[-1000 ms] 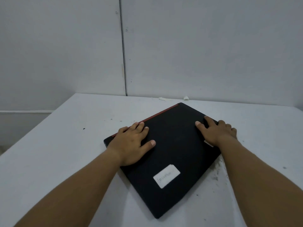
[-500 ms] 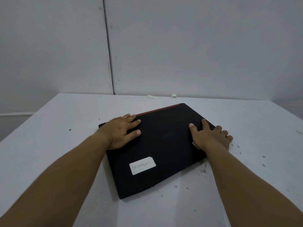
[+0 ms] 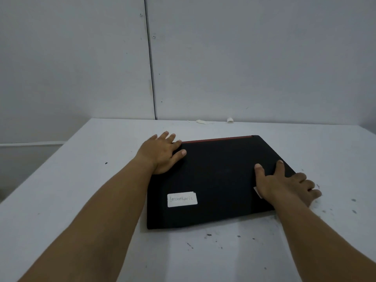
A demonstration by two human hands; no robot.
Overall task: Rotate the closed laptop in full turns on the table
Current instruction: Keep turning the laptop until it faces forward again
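A closed black laptop (image 3: 219, 180) lies flat on the white table (image 3: 77, 200), its red hinge strip (image 3: 217, 140) on the far side and nearly level. A white label (image 3: 182, 199) reading "Inventaris" sits on the lid near the front left. My left hand (image 3: 160, 153) rests on the far left corner, thumb on the lid and fingers over the edge. My right hand (image 3: 284, 186) presses on the right side, thumb and forefinger on the lid and the other fingers wrapped over the right edge.
A grey panelled wall (image 3: 244, 68) stands right behind the table. Small white scraps (image 3: 203, 121) lie at the table's back edge. Dark specks and scuffs (image 3: 209, 235) mark the surface in front of and to the right of the laptop. The table's left edge runs diagonally.
The laptop has turned clockwise from a corner-toward-me diagonal to nearly square with me. Both hands stayed on it, the left moving farther away and the right nearer.
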